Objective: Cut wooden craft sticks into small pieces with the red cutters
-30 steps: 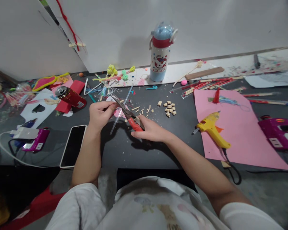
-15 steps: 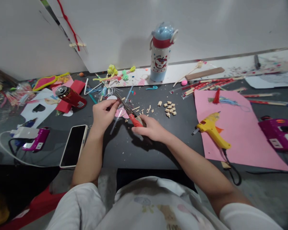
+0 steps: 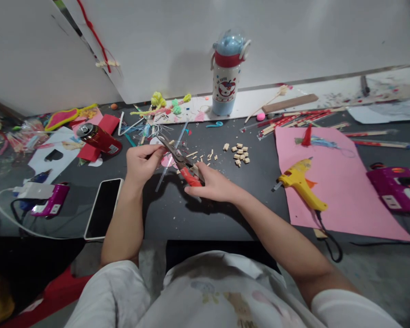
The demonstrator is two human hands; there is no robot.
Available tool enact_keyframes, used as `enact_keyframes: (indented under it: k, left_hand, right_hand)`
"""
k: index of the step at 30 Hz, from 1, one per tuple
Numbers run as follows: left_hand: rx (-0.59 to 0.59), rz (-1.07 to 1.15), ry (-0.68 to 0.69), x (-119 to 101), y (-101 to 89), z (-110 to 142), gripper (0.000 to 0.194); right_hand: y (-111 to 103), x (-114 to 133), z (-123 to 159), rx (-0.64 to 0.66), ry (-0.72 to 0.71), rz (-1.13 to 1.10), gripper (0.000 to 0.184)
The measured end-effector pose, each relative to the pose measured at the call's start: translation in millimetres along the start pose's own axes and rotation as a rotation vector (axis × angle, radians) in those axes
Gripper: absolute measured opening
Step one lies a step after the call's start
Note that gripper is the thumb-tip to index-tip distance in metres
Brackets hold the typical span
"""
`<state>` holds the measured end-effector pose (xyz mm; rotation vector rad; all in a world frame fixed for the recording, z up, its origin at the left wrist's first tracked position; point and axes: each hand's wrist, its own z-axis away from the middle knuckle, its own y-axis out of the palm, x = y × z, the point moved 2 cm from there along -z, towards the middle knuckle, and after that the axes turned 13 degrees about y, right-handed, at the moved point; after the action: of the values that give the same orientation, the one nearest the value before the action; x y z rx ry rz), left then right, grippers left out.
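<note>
My right hand (image 3: pixel 217 183) is wrapped round the red handles of a pair of shears (image 3: pixel 190 176), whose metal blades point up and to the left. The blade tips reach the fingertips of my left hand (image 3: pixel 141 163), which is closed in a pinch. Whatever sits in that pinch is too small to make out. Below the blades lie a clear plastic strip (image 3: pixel 161 177) and a pink paper piece (image 3: pixel 167 159). Short wooden stick pieces (image 3: pixel 210 156) are scattered right of the shears, and a cluster of thicker wooden bits (image 3: pixel 239 155) lies farther right.
A water bottle (image 3: pixel 225 75) stands at the back, and a red can (image 3: pixel 99 139) is on the left near a phone (image 3: pixel 104 208). On the right, a yellow glue gun (image 3: pixel 302 184) rests on pink paper (image 3: pixel 348 191). Purple power strips (image 3: pixel 51 202) sit at both sides.
Both hands and the shears shifted slightly right, then came back left. My left fingertips are again beside the blade tips. The wooden pieces look the same.
</note>
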<state>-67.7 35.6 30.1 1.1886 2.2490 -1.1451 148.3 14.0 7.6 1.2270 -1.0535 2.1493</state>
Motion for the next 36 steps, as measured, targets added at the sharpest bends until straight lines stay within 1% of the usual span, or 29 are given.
enact_keyframes:
  k: [3,8,12,14,16,20,22,24,26,28,32,34,36]
  left_hand:
    - [-0.001,-0.008,0.014,4,-1.5,-1,0.017]
    - [0.044,-0.038,-0.001,5,0.2,-3,0.024]
    - [0.006,-0.113,0.012,2,3.6,-2,0.022]
    - [-0.014,-0.152,0.044,1,5.8,-2,0.02]
    - [-0.019,-0.215,0.11,1,7.5,-1,0.02]
    - [0.029,-0.351,0.274,0,9.3,1,0.018]
    - [0.029,-0.362,0.308,1,9.0,2,0.016]
    - [0.002,-0.337,0.308,2,8.2,2,0.015]
    - [-0.028,-0.286,0.269,2,7.0,1,0.014]
    - [-0.043,-0.213,0.182,2,5.2,-1,0.015]
    - [-0.009,0.028,-0.038,0,1.5,-3,0.018]
    - [0.006,0.143,-0.112,1,0.0,-3,0.017]
    - [0.01,0.225,-0.152,4,-0.6,-2,0.015]
  right_hand:
    - [0,-1,-1,0.017,0.018,0.011,0.048]
    - [-2,0,-1,-0.005,0.061,0.034,0.046]
    - [-2,1,0,-0.051,0.084,0.035,0.046]
    - [-2,1,0,-0.074,0.089,0.031,0.047]
    - [-2,0,-1,-0.09,0.096,0.024,0.047]
    - [-1,-1,-3,-0.084,0.12,0.015,0.047]
    - [0,-2,-3,-0.064,0.122,0.013,0.048]
    - [2,-2,-4,-0.044,0.113,0.016,0.049]
    - [2,-2,-4,-0.037,0.095,0.022,0.05]
    - [2,-1,-3,-0.034,0.075,0.029,0.05]
    - [2,-1,-2,-0.001,0.047,0.033,0.051]
    - [2,-2,-1,0.014,0.046,0.04,0.052]
    - [2,-3,-1,0.017,0.049,0.052,0.053]
